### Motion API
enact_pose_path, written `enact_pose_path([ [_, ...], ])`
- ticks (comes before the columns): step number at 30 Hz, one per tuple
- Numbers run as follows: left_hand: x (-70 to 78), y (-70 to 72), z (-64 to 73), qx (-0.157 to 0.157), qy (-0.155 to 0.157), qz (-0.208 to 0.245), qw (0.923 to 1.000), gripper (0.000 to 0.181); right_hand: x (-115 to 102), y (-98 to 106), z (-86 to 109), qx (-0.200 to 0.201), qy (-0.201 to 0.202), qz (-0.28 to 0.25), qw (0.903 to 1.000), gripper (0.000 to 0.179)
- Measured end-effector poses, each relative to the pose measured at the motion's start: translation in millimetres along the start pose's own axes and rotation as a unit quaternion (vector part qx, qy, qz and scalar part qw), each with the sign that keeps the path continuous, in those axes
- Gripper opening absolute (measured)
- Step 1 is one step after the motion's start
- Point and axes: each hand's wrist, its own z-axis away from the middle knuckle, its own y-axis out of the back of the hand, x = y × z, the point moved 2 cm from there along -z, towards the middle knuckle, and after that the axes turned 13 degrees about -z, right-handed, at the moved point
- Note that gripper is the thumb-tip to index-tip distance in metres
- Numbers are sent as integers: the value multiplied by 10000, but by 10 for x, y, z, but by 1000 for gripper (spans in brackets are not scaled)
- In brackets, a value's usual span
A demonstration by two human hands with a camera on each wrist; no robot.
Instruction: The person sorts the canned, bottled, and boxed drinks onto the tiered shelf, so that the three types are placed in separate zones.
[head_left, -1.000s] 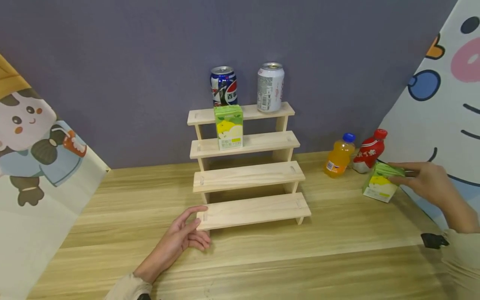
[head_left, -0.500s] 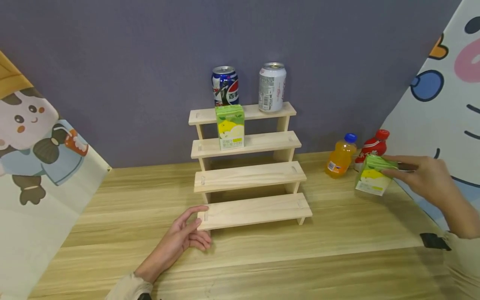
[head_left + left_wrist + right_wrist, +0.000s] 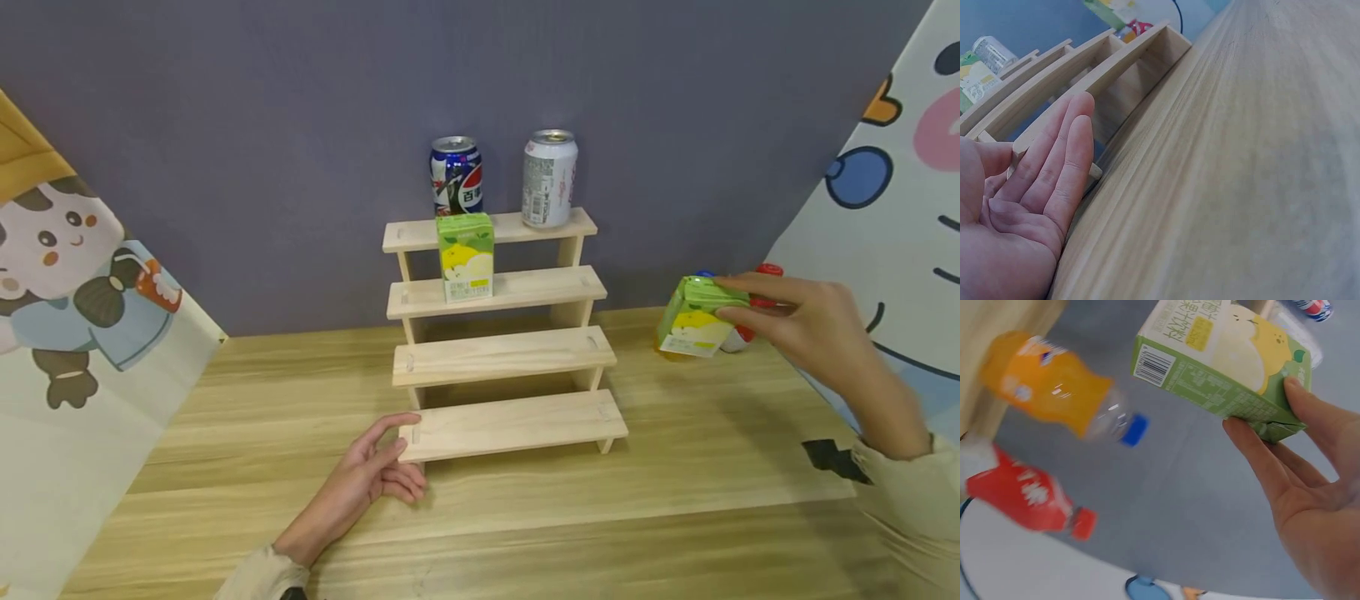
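Observation:
My right hand (image 3: pixel 810 325) pinches a green and yellow juice carton (image 3: pixel 693 321) by its top end, between thumb and fingers. The carton hangs tilted above the table, partly in front of an orange drink bottle (image 3: pixel 1054 387) and a red bottle (image 3: pixel 1025 494). At the lowest step's left end, my left hand (image 3: pixel 367 475) holds the stepped wooden stand (image 3: pixel 513 427) with thumb and index finger. Its other fingers extend below the board, as the left wrist view shows. A matching juice carton (image 3: pixel 467 260) stands upright on the second step from the top.
On the top step stand a blue cola can (image 3: pixel 456 179), partly behind the carton, and a white can (image 3: pixel 550 179). A grey back wall (image 3: pixel 300 167) and printed side panels (image 3: pixel 862 250) bound the wooden table (image 3: pixel 262 417).
My right hand has lifted the juice carton and carried it leftward, so it now covers most of the orange bottle. The left hand keeps its place on the stand.

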Motion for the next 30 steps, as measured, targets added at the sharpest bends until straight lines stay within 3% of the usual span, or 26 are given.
enact_pose_path([
  [11, -10, 12, -12, -45, -66, 13, 10000, 46, -344, -114, -345, 251, 445, -476, 9976, 52],
  [23, -20, 11, -1, -23, -28, 1, 10000, 46, -597, -362, -817, -40, 772, -1002, 9920, 47],
  [30, -15, 8, -7, -20, -42, 9, 10000, 46, -613, -600, -1066, -179, 663, -1458, 9869, 41],
])
